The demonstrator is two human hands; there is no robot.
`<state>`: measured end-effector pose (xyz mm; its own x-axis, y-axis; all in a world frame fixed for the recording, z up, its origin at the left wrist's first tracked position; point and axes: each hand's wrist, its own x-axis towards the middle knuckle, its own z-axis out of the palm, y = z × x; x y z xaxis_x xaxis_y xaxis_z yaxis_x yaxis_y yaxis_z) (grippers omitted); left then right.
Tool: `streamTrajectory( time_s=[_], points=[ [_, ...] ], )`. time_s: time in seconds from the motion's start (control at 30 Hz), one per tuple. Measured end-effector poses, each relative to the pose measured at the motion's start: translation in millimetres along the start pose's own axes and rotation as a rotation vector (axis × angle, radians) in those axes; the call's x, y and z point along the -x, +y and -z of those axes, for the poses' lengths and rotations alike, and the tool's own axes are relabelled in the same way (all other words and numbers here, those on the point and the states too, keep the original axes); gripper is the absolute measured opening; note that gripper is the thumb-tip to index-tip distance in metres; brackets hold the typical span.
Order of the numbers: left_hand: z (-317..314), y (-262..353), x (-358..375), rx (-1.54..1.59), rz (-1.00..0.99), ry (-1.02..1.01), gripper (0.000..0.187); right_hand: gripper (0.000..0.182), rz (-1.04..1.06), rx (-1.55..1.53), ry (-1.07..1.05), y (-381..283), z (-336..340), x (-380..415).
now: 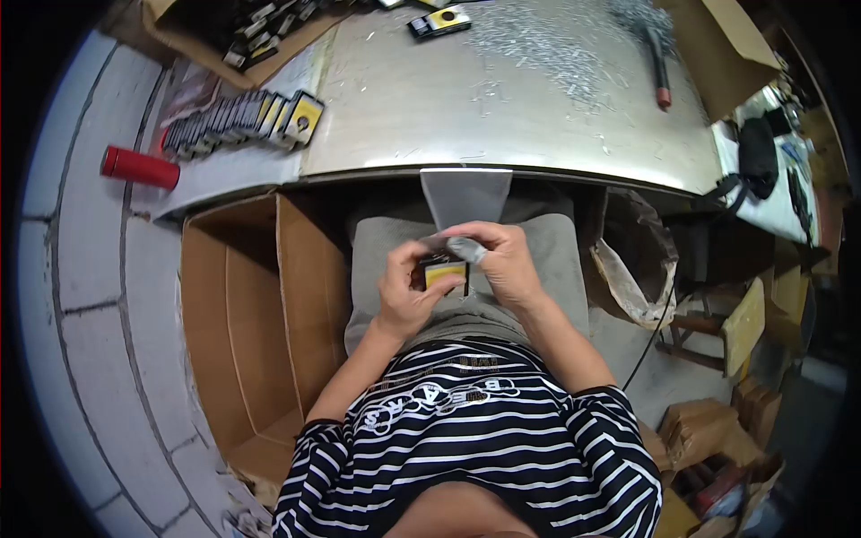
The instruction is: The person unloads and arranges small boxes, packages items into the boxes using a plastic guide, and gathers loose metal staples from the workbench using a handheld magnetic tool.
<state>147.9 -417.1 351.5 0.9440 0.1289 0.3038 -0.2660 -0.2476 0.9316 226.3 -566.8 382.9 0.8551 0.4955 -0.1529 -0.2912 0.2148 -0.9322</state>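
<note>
Above my lap, my left hand (408, 285) holds a small black and yellow box (444, 274), its thumb across the front. My right hand (504, 260) is closed at the top of the box, round a blurred grey-silver item (466, 250) too unclear to name. A grey sloping plate (466, 195) juts from the table edge just beyond my hands. On the metal table (386, 117) a similar black and yellow box (439, 22) lies near the far side, beside a spread of small silver metal pieces (538, 54).
A row of boxes (242, 121) and a red cylinder (141, 168) are at the left. An open cardboard box (251, 314) stands left of my lap, a lined bin (632, 260) right. A dark rod with a red end (659, 72) lies on the table.
</note>
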Motion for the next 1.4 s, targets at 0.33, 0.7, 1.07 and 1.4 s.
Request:
streamTrajectory(
  time_s=[0.33,0.7,1.07,1.4],
  points=[
    [6,5,-6,0.087,0.232,-0.054,0.092,0.016,0.042,0.06,0.049,10,4,1],
    [10,25,-42,0.228,0.167,0.08,0.033,0.023,0.213,0.287,-0.014,-10,1,-6],
    [65,-6,-313,-0.952,-0.31,-0.025,0.055,0.055,0.217,1.379,0.324,-108,118,-214],
    [4,-43,-402,-0.958,0.06,-0.241,0.061,0.051,0.478,1.599,-0.005,-95,137,-205]
  ],
)
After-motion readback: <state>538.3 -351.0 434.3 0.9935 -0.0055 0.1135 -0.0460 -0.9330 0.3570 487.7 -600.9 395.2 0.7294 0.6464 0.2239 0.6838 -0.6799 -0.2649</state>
